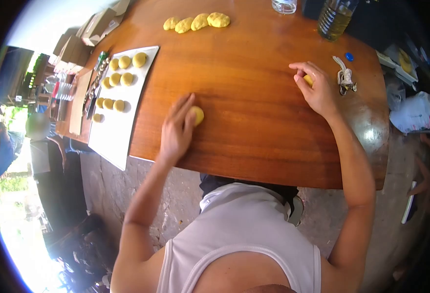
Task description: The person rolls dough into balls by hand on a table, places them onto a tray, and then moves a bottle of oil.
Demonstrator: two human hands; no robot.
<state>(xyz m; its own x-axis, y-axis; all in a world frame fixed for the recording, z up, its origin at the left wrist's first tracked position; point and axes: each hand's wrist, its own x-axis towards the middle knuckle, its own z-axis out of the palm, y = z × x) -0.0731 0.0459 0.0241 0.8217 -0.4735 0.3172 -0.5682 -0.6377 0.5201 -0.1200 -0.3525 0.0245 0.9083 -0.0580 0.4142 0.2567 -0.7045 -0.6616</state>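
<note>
My left hand (pixel 176 129) lies flat on the wooden table (pixel 254 117), its fingers pressing a yellow dough ball (pixel 198 115) against the wood. My right hand (pixel 315 88) curls around a second small yellow dough piece (pixel 308 79) near the right side of the table. To the left lies a white tray (pixel 119 127) with several round dough balls (pixel 119 77) lined up in rows. Several rough dough lumps (pixel 198 22) lie in a line at the far edge.
A bottle of oil (pixel 336 18) and a glass (pixel 284 6) stand at the far edge. A blue cap (pixel 349 56) and a bunch of keys (pixel 345 78) lie right of my right hand. Cardboard boxes (pixel 97 25) sit far left. Another person is at the left edge.
</note>
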